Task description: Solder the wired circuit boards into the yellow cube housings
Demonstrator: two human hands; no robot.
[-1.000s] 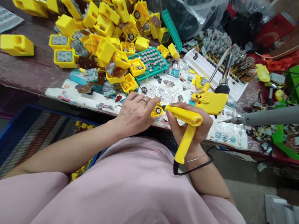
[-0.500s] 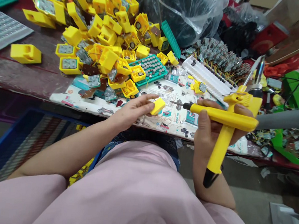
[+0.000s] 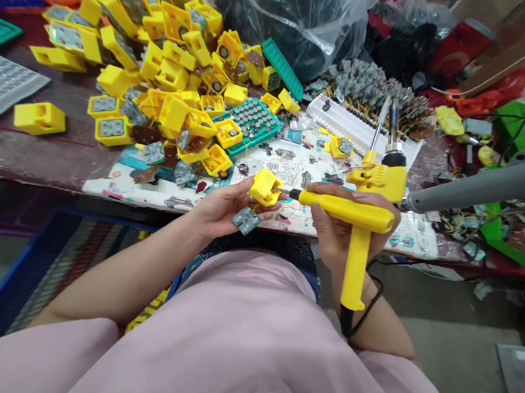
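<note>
Plastic, bright yellow and boxy, the small housing (image 3: 265, 186) sits just above the near edge of the worktop (image 3: 43, 155), with a little grey-green circuit board (image 3: 245, 220) dangling from it at about 7 o'clock. The left hand (image 3: 220, 208) has its fingers (image 3: 240, 190) curled round the housing, thumb and forefinger pinching it, while the board rests against the palm. At 3 o'clock from the housing, the right hand (image 3: 339, 227) is clenched round a yellow pistol-shaped soldering iron (image 3: 351, 218); its thin dark metal tip meets the housing's side, and a black cord hangs from the grip. Beyond, at 11 o'clock, a heap of yellow housings (image 3: 163, 73) covers the worktop. A teal tray (image 3: 253, 120) of round silvery cells lies at 12 o'clock, with a white ridged rack (image 3: 345, 121) at 1 o'clock. Smooth pink cloth (image 3: 242, 340) fills the foreground.
</note>
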